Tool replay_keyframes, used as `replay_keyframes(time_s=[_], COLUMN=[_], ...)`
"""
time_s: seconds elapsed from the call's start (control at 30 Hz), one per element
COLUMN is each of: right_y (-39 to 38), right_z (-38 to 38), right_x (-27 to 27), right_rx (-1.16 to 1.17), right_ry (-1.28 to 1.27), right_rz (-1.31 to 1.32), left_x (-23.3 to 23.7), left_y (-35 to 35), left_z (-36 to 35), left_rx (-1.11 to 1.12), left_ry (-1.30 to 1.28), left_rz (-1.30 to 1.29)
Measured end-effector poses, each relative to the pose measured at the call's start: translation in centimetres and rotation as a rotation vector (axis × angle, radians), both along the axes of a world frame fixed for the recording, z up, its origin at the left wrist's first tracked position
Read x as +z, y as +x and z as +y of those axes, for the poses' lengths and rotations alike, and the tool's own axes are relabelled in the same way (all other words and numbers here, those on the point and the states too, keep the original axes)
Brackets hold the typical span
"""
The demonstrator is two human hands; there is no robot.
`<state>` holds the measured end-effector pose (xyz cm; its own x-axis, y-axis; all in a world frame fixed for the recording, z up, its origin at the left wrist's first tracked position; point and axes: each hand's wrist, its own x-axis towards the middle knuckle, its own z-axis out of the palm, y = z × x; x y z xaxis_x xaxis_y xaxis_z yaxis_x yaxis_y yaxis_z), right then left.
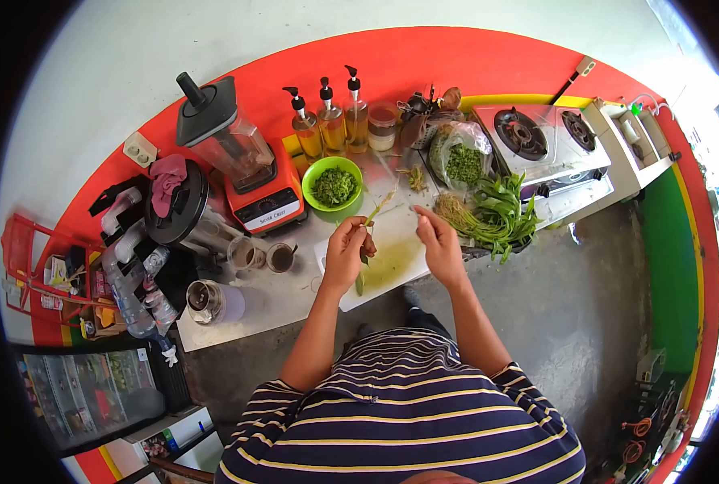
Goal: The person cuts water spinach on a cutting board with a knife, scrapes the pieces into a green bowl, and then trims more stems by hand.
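Observation:
My left hand (345, 256) is closed around a leafy green stalk (373, 213), whose pale end points up and whose leaf (360, 282) hangs below the fingers. To its right, my right hand (442, 248) is raised in a pinch; whatever lies between its fingertips is too small to make out. Beneath both hands lies a white cutting board (396, 273) stained green. A bright green bowl (311, 199) of chopped greens stands behind my left hand. Right of my right hand rests a bunch of leafy greens (505, 214) with roots attached.
A red blender (267, 202), pump bottles (332, 129) and two cups (280, 258) stand to the left. A plastic bag of chopped greens (463, 164) and a two-burner stove (537, 141) are at right. A metal-topped container (214, 302) sits near the counter's front edge.

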<state>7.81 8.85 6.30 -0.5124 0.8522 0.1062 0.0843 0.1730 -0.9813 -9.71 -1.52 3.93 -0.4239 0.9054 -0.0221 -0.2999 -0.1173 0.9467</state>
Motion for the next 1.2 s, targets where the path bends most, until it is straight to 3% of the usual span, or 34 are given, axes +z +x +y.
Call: replay_keyframes(time_s=[0.1, 0.3, 0.37, 0.6, 0.77, 0.93, 1.0, 1.1, 1.2], right_y=[-0.3, -1.4, -1.4, -1.9, -2.3, -1.7, -1.6, -1.5, -2.4], right_z=[-0.7, 1.7, 2.1, 4.2, 5.4, 6.8, 7.7, 9.0, 10.0], right_x=[2.3, 0.6, 1.6, 1.1, 0.0, -0.9, -0.9, -2.2, -4.7], right_rx=[0.158, 0.295, 0.387, 0.442, 0.374, 0.315, 0.347, 0.337, 0.285], right_ry=[-0.017, -0.056, -0.306, -0.404, -0.344, -0.44, -0.233, -0.366, -0.198], right_rz=[-0.058, 0.017, 0.112, 0.209, 0.254, 0.284, 0.254, 0.225, 0.196], left_x=[0.5, 1.2, 1.3, 1.7, 1.4, 1.1, 1.3, 1.8, 1.4], left_y=[0.3, 0.9, 1.2, 1.6, 2.0, 2.7, 2.7, 2.4, 2.3], left_z=[0.5, 2.2, 2.6, 5.0, 6.8, 8.1, 8.4, 9.1, 10.0], left_rx=[-0.018, -0.011, -0.005, 0.039, 0.07, 0.068, 0.104, 0.102, 0.067], left_ry=[-0.002, 0.028, -0.007, -0.033, -0.094, -0.1, -0.11, -0.162, -0.252], left_rz=[0.028, 0.074, 0.093, 0.16, 0.236, 0.247, 0.246, 0.397, 0.558])
